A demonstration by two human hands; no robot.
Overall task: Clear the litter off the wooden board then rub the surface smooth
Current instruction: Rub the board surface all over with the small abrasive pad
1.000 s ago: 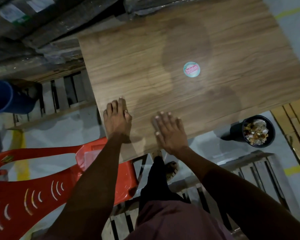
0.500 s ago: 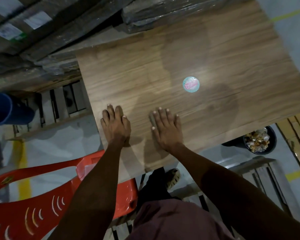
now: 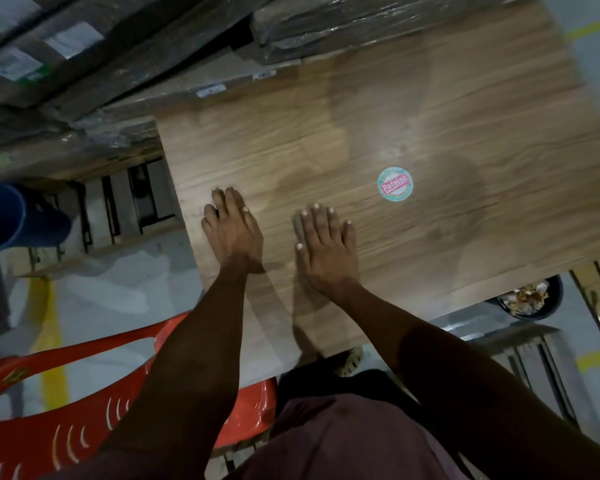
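A large wooden board [image 3: 447, 116] with a brown grain fills the upper middle of the view. A round teal and pink sticker [image 3: 395, 184] is stuck flat on it. My left hand [image 3: 231, 230] lies palm down on the board near its left edge, fingers straight and together. My right hand [image 3: 328, 245] lies flat beside it, fingers straight, a hand's width below and left of the sticker. Neither hand holds anything.
A black bucket [image 3: 534, 299] with scraps of litter stands on the floor under the board's near right edge. A red plastic chair [image 3: 66, 393] is at the lower left. A blue barrel [image 3: 7, 220] stands at the left. Wrapped boards [image 3: 118, 64] are stacked behind.
Both hands have slid forward over the board, away from its near edge, staying flat. The view has shifted so the sticker sits lower and the bucket is partly hidden by the board.
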